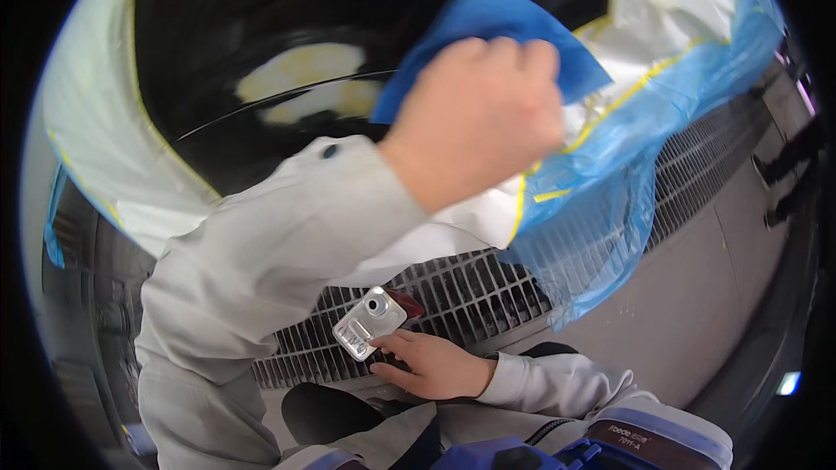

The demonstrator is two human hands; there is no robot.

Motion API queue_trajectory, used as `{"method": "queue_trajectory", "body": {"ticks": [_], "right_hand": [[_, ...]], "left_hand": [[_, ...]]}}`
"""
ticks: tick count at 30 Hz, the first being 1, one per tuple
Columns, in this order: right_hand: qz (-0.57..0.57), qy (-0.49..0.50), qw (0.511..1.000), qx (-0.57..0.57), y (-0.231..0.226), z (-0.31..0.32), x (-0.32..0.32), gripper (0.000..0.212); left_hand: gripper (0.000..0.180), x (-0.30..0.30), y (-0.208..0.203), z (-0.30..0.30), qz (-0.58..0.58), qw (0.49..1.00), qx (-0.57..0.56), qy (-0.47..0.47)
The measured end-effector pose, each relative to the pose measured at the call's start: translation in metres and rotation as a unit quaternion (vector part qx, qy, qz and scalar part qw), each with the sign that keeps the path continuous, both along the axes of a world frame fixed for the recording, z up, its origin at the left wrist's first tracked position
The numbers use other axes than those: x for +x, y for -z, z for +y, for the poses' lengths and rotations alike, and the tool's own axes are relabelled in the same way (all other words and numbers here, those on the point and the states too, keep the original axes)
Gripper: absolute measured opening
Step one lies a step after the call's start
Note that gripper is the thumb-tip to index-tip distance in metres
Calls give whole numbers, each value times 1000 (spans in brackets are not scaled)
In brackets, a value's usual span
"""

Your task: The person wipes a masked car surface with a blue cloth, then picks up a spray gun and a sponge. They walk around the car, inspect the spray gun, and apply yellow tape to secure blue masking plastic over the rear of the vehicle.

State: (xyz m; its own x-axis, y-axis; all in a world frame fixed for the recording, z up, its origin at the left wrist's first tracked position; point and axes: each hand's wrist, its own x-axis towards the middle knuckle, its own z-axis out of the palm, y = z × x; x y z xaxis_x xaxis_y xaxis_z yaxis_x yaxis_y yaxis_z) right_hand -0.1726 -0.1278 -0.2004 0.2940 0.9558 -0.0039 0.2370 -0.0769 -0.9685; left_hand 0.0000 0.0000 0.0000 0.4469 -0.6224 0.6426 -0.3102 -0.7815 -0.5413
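Note:
My left hand point(477, 117) is closed on a blue wiping cloth point(514, 13), blurred by motion, over the glossy black car panel point(296, 9). To the left of the cloth, the panel shows pale white-and-yellow patches point(309, 74) on both sides of a thin curved seam. Lower down, my right hand point(435, 367) has its fingertips at the corner of a silver metal can point(370, 322) with a round cap and a dark red side. Its fingers look curled at the can's edge; their undersides are hidden.
White masking sheet point(91, 96) edged with yellow tape surrounds the panel. Blue plastic film point(601, 244) hangs down on the right. Below runs a metal floor grating point(470, 296). Another person's dark-clad legs point(792, 157) stand at far right. A respirator's purple part point(505, 454) fills the lower edge.

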Motion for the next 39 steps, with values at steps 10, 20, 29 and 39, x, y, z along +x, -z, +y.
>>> {"method": "queue_trajectory", "body": {"ticks": [10, 20, 29, 39], "right_hand": [[-65, -60, 994, -62, 9, 16, -3, 58], [-86, -67, 987, -115, 19, 18, -5, 57], [-70, -66, 990, -100, 19, 18, -12, 57], [-104, -67, 986, -108, 21, 15, -9, 57]], "left_hand": [[10, -52, -13, 53, 20, 997, 1, -70], [31, -150, -52, 183, 29, 993, 25, -114], [40, -194, -59, 214, 12, 979, 32, -200], [27, -208, -64, 207, -2, 946, 61, -317]]}}
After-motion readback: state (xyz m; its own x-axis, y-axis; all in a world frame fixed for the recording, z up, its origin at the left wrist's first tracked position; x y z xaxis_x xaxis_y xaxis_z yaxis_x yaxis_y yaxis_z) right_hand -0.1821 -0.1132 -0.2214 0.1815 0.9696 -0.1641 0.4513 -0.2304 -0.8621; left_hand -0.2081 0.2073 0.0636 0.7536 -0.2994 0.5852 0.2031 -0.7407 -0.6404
